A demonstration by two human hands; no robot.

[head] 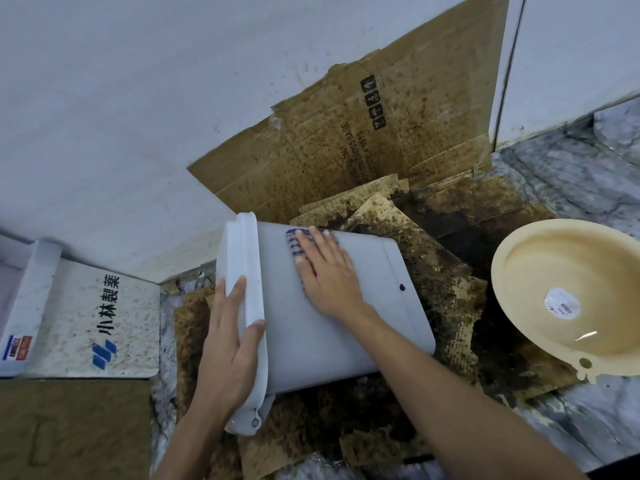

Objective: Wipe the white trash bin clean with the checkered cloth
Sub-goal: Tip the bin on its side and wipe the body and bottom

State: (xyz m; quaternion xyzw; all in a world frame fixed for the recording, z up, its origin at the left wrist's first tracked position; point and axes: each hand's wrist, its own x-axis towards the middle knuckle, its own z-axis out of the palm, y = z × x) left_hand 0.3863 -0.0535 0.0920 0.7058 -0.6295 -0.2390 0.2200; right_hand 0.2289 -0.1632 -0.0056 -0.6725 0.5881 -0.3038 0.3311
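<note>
The white trash bin lies tipped on its side on stained cardboard, its lidded top pointing left. My left hand grips the lid rim, thumb on the near edge and fingers over the lid. My right hand lies flat on the bin's upper side, pressing the checkered cloth against it. Only a blue-and-white edge of the cloth shows past my fingers; the rest is hidden under the palm.
Mould-spotted cardboard leans on the white wall behind and covers the floor under the bin. A cream plastic basin lies tilted at right. A white printed box sits at left, brown cardboard below it. Marble floor shows at right.
</note>
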